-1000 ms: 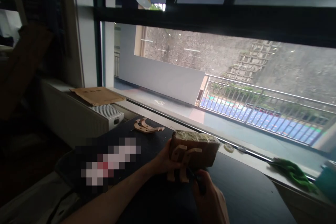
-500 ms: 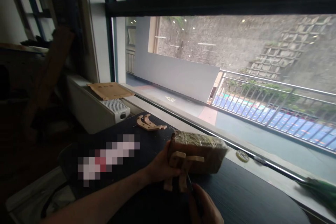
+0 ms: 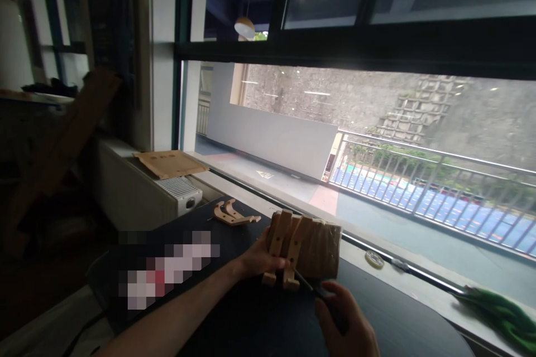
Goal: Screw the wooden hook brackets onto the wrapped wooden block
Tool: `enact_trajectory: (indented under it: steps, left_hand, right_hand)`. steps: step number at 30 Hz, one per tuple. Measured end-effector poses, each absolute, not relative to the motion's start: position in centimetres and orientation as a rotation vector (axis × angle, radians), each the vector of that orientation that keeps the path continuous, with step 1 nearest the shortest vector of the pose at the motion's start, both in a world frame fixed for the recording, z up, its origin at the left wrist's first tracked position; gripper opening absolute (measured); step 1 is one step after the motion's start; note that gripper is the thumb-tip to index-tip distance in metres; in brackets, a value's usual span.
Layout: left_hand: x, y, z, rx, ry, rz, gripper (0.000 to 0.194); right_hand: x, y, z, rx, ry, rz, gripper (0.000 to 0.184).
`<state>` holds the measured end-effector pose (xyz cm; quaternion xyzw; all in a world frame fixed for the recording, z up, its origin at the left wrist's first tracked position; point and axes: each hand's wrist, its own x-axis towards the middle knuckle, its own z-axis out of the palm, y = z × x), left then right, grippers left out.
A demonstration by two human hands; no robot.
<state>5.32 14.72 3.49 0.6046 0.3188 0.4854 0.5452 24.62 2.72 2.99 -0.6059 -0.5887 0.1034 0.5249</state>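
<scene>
A brown wooden block (image 3: 316, 242) wrapped in clear tape stands on the dark table (image 3: 259, 323), with two pale wooden hook-shaped pieces (image 3: 285, 251) against its near face. My left hand (image 3: 255, 259) grips the block's left end and steadies it. My right hand (image 3: 345, 326) is closed round a thin dark tool (image 3: 310, 287) whose tip points at the foot of the wooden pieces. More curved wooden pieces (image 3: 232, 213) lie on the table beyond my left hand.
A white heater (image 3: 176, 192) with a sheet of cardboard (image 3: 170, 163) on top stands at the left. A roll of tape (image 3: 374, 259) and a green cloth (image 3: 500, 312) lie on the window sill. Glass window runs along the far side.
The block has been tipped up from lying flat, so the wooden pieces now stand more upright on its near face. My right hand has drawn back slightly with the tool. The camera lifted.
</scene>
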Motion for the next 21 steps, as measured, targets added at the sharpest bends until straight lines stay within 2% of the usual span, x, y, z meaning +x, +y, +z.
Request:
enact_trajectory:
  steps: [6, 9, 14, 21]
  left_hand:
    - [4.9, 15.0, 3.7, 1.361, 0.694, 1.143, 0.067]
    - [4.4, 14.9, 3.9, 1.312, 0.697, 1.164, 0.071]
    - [3.8, 14.6, 4.4, 1.265, 0.707, 1.2, 0.08]
    - [3.6, 14.3, 5.1, 1.249, 0.7, 1.151, 0.076]
  right_hand:
    - [25.5, 5.0, 11.6, -1.607, -1.744, 0.222, 0.016]
    - [25.3, 6.7, 14.0, -1.536, -1.91, 0.266, 0.017]
    - [23.5, 8.2, 14.5, -1.449, -1.861, 0.207, 0.029]
    - [21.7, 7.5, 13.0, -1.388, -1.963, 0.021, 0.019]
